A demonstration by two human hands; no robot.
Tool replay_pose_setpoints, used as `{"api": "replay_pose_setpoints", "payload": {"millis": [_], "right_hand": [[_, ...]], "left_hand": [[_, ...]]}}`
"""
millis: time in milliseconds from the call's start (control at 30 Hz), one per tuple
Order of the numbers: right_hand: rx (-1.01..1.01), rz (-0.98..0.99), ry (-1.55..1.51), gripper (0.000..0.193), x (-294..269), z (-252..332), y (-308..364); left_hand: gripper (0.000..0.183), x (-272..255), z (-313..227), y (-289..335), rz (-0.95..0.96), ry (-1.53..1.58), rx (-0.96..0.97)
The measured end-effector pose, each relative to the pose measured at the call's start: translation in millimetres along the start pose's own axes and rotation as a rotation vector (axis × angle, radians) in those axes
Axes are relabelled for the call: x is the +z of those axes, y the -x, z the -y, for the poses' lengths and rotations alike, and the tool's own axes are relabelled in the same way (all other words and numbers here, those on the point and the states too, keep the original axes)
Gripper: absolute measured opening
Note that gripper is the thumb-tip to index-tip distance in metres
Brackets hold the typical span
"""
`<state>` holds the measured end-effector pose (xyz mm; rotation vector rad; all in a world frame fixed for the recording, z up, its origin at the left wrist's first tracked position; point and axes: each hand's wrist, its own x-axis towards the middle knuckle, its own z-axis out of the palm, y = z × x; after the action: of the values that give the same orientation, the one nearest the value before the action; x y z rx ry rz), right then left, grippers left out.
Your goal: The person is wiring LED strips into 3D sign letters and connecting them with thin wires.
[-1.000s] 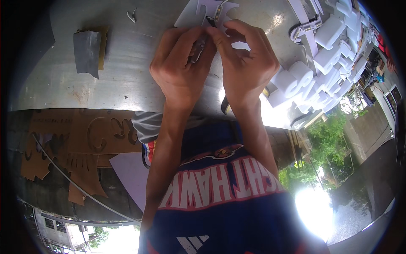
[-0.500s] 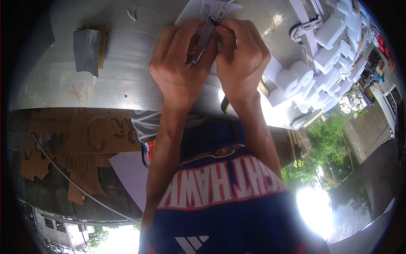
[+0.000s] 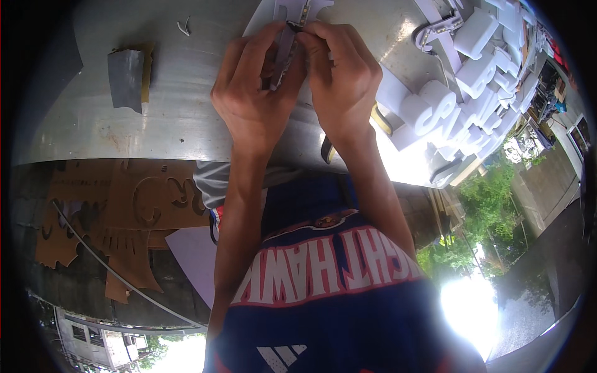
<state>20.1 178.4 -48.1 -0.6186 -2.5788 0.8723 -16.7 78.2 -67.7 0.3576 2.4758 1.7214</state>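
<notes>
At the far side of the metal table (image 3: 186, 118), my left hand (image 3: 255, 93) and my right hand (image 3: 345, 84) work close together on a flat, pale letter-shaped piece (image 3: 284, 42). An LED strip (image 3: 305, 13) with small yellowish lights runs along it. The left fingers are curled around the piece's near part, gripping it. Thumb and forefinger of my right hand are pinched at a small dark bit (image 3: 294, 27) on the strip, beside the left fingertips. Whether that bit is tape or wire I cannot tell. My fingers cover part of the strip.
White block letters (image 3: 429, 105) are heaped on the right of the table. Beyond them lies another pale shape with an LED strip (image 3: 438, 30). A grey scrap (image 3: 126, 78) and white offcuts (image 3: 184, 26) lie to the left. Cut cardboard (image 3: 137, 205) is below the table edge.
The view has shifted slightly, so the hands and the heap of letters appear a little further left. Both hands keep nearly the same grip on the piece and strip.
</notes>
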Motion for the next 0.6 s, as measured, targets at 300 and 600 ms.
{"api": "replay_pose_setpoints", "payload": {"millis": [300,600], "right_hand": [[0.149,-0.008,-0.174,0.009,-0.4,-0.7,1.4],[0.156,-0.013,-0.089,0.011,1.3,3.6,-1.3]], "left_hand": [[0.020,-7.2,-7.3,-6.0,0.117,0.114,-0.159],[0.013,2.3,-15.4,-11.7,0.005,0.112,-0.300]]}}
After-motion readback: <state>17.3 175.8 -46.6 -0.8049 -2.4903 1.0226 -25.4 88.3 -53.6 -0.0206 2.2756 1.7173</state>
